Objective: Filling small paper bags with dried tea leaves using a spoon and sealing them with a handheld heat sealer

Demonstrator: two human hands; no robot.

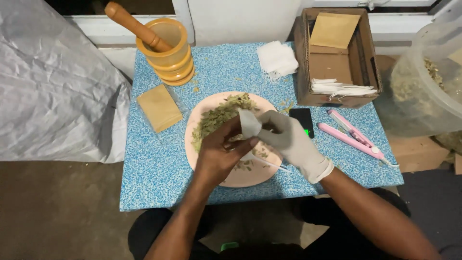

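1. Holding a small white paper filter bag (249, 123) w/ both hands, a person sits at a small table with a blue speckled top (154, 178).
2. The bare left hand (222, 150) is curled up; its fingers and thumb pinch the bag's low edge. The bag sits just above the middle of the round pink plate (243, 178).
3. The right hand in a white glove (288, 139) is half shut, fingers pinching the bag from 3 o'clock. A thin white string (269, 162) hangs off the bag toward 4 o'clock.
4. The plate has a pile of dry green leaves (219, 115) on it, mostly at 11 o'clock from the hands.
5. At 11 o'clock on the table: a yellow wooden mortar (169, 53) w/ a brown wooden pestle (132, 24) leaning in it.
6. At 9 o'clock from the plate: a flat tan paper pouch (159, 107), near but not touching.
7. At 1 o'clock: a stack of white filter bags (276, 58), and beside it an open brown cardboard box (303, 62) w/ more white bags and a tan pouch inside.
8. At 3 o'clock, just beside the plate: a small black scale w/ a green light (303, 121), then a pink heat sealer tool (351, 135).
9. Far right: a big clear plastic tub of leaves (428, 82). Far left: a grey plastic sack (53, 82).
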